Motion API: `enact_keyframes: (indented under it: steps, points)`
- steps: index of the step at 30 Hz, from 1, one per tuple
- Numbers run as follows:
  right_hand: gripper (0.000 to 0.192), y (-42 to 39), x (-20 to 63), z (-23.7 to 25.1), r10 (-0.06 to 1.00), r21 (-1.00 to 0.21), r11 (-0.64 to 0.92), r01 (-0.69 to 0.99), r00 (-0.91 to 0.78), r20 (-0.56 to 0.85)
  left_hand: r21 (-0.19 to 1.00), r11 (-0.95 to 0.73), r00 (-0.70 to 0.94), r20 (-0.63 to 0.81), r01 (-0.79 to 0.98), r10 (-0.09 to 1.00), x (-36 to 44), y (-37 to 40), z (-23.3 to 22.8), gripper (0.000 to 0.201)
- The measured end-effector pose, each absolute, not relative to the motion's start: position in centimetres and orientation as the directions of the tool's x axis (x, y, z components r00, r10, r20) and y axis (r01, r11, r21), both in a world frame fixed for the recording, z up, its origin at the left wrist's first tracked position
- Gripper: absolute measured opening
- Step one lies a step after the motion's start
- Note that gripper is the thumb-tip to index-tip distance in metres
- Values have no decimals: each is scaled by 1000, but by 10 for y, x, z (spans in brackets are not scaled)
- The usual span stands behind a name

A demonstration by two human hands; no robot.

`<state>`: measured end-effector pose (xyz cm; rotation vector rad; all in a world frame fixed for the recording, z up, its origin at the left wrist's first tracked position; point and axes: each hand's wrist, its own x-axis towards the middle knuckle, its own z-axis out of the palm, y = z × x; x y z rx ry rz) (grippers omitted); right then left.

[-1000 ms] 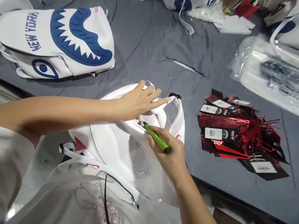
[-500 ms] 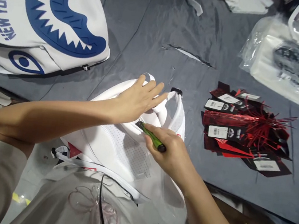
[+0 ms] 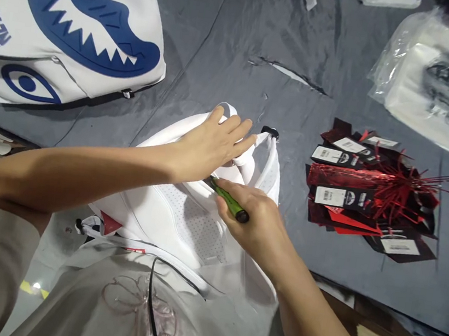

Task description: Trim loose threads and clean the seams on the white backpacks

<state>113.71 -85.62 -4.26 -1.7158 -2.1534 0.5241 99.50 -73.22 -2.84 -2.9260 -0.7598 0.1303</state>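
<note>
A white backpack (image 3: 196,225) lies back side up at the table's front edge, against my clothing, with its dotted padding and straps showing. My left hand (image 3: 212,139) is over its upper part, the curled fingers gripping the white material near the top loop; the thumb is hidden. Wrapped in my right hand (image 3: 255,216) is a slim tool with a green handle (image 3: 230,202) and a black rounded end. Its dark front end points into the backpack beside my left wrist, and the tip is hidden there, so I cannot tell its exact kind.
Another white backpack (image 3: 114,27) with a blue shark mouth lies at the upper left. To the right is a pile of black and red tags (image 3: 344,197) with red strings. A plastic-wrapped white item (image 3: 423,100) lies behind them. The grey table cover (image 3: 204,71) has a tear.
The view has shifted slightly, so the shark-mouth backpack sits farther up and left and the tags a little farther right. Both hands keep nearly the same place on the white backpack.
</note>
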Motion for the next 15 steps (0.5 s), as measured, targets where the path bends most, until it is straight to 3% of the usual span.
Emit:
enact_keyframes:
  steps: [15]
  points:
    - [27,-855,1136,-45,983,-551,166,818,-183,25,-80,-872,863,-124,483,490,997,-729,-29,82]
